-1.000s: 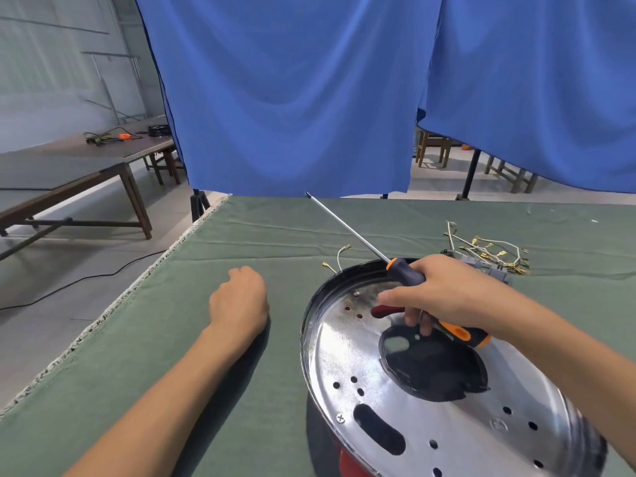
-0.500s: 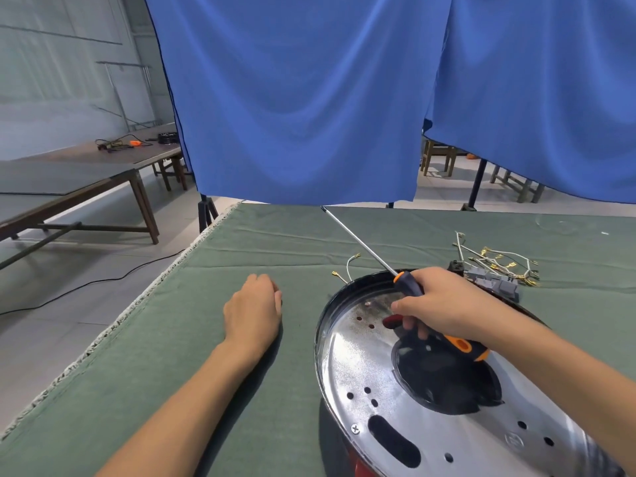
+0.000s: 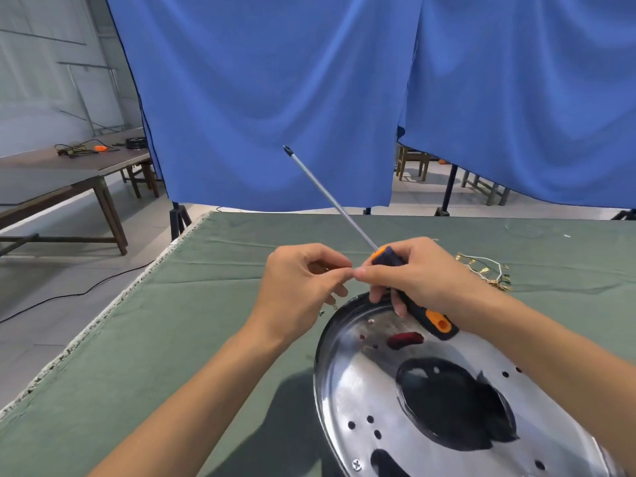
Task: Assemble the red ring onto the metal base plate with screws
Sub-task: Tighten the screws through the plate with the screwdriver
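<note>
Far at the upper left of the frame stands a wooden bench (image 3: 69, 173) with cables on it, well apart from my work. Across the lower half runs the green cloth (image 3: 192, 325) on my table.

Just left of centre, my left hand (image 3: 303, 287) has its fingers curled, thumb and forefinger pinched together and meeting the fingertips of my right hand (image 3: 413, 273). I think a screw passes between them, but it is too small to see, so I won't swear to it.

My right hand grips the handle of the screwdriver (image 3: 409, 290), its long shaft slanting up and to the left, tip in the air against the blue curtain (image 3: 275, 98).

Below and to the right lies the metal plate (image 3: 364, 380), round and shiny, its holes facing up. Red shows through a slot (image 3: 404, 339) near the far rim; I judge that to be the red ring under the plate.

At the right edge, a bundle of wires (image 3: 485, 270) rests on the cloth.

To do this step well, I would seat the screw on the tip squarely before letting go with the left hand, then bring the shaft upright over a hole where red shows. A tilted start could cross the thread or drop the screw.
</note>
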Motion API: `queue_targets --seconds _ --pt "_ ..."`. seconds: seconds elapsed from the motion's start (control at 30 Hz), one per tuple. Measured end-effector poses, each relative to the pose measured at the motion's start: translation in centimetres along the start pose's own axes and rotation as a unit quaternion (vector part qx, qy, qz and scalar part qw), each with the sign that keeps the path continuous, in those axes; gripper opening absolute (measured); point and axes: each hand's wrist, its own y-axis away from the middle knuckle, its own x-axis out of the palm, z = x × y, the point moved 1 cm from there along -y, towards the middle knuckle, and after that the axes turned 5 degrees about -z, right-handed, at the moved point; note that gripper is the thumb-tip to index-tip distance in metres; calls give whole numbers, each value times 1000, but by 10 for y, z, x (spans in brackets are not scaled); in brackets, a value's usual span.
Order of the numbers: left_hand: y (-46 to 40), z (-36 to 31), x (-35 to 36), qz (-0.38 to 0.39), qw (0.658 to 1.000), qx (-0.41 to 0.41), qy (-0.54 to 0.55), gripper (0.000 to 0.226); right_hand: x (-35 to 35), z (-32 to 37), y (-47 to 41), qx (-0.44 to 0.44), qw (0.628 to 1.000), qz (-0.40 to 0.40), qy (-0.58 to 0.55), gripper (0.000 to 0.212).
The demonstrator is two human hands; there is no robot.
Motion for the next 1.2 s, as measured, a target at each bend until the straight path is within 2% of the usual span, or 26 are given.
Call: queue_targets --seconds 0.13,0.33,0.47,0.57,0.63,0.67,0.7,0.77,0.83,0.93,1.03,1.2 --pt "-3 3 6 18 999 -3 28 15 2 -7 -6 32 997 26 -59 20" --pt "-10 6 10 30 999 10 37 25 -3 -13 -11 82 983 54 -156 17" --pt "-7 6 12 33 996 -19 80 17 -2 -14 -9 105 970 80 -202 14" --pt "-3 4 13 42 987 -78 138 14 -5 -11 -8 116 962 114 -218 13" --pt "-1 5 15 33 987 -110 113 8 -12 -9 -7 115 971 108 -180 15" --pt "-1 6 15 30 990 -123 63 4 -16 -10 -6 113 979 94 -141 18" --pt "-2 10 15 35 991 -130 -10 11 -19 -12 -5 108 987 75 -96 21" --pt "-1 15 16 74 974 -135 -164 29 -22 -16 -3 98 994 37 -16 24" --pt "2 17 17 147 952 -151 -222 25 -21 -23 -2 84 995 -2 46 25" --pt "9 16 21 231 934 -231 -144 14 -22 -30 -3 52 988 -55 136 26" --pt "9 18 17 244 928 -266 -96 20 -21 -33 -3 46 981 -81 173 23" --pt "11 20 15 258 926 -272 -54 26 -17 -36 -1 49 970 -81 223 19"
